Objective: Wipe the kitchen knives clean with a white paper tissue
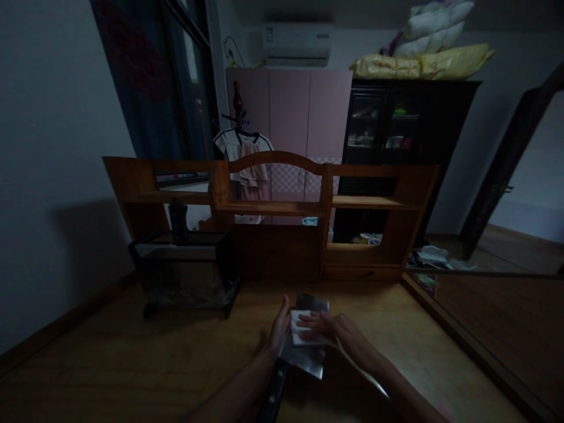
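A cleaver with a broad, shiny blade [304, 356] and a black riveted handle [272, 395] is at the lower middle of the head view. My left hand [278, 330] supports the blade along its left side, thumb pointing up; its other fingers are mostly hidden behind the metal. Across the flat of the blade lies a folded white tissue [298, 337]. My right hand [321, 326] presses that tissue down with its fingers laid over it. Below my right wrist runs a thin bright strip [374, 385] that I cannot identify.
Beneath my hands is a wooden surface [185, 364]. A wooden shelf unit [277, 208] stands along its far side. A dark-framed box-like appliance [185, 276] sits at left, a dark object [178, 220] on top. A raised wooden edge [462, 341] runs along the right.
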Motion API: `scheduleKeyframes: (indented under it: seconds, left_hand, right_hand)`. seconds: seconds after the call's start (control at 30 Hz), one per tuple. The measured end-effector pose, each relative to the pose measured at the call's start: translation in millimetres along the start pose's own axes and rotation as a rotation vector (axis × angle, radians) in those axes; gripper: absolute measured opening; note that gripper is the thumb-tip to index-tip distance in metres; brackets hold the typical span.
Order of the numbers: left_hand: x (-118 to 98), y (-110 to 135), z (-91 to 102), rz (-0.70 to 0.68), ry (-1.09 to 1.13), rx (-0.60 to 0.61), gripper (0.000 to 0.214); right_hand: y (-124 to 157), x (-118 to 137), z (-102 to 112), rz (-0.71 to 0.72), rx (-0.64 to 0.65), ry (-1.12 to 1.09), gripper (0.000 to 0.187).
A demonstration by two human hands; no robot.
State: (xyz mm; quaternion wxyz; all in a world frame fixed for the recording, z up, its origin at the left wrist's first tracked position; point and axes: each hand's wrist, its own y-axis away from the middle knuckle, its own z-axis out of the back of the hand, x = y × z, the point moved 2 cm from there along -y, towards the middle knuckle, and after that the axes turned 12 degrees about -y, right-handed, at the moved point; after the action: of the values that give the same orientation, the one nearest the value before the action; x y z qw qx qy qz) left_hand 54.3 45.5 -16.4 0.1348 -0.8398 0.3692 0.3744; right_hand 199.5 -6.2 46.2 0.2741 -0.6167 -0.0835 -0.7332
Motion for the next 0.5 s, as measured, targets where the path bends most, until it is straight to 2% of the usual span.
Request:
scheduleKeyframes:
  seconds: [0.13,0.3,0.5]
  left_hand:
    - [2.4,1.3,-12.4,-0.006,0.065,0.002,0.065]
    - [0.8,6.5,-25.8,-0.007,0.056,0.050,0.069]
    - [-2.4,14.4,-36.6,-0.010,-0.033,-0.068,0.064]
  right_hand:
    - [-2.4,-9.0,2.1,0.026,-0.020,0.210,0.049]
    - [-5.2,-10.0,3.1,0.100,0.026,0.415,0.042]
    - [-6.5,-10.5,5.4,0.101,-0.009,0.540,0.044]
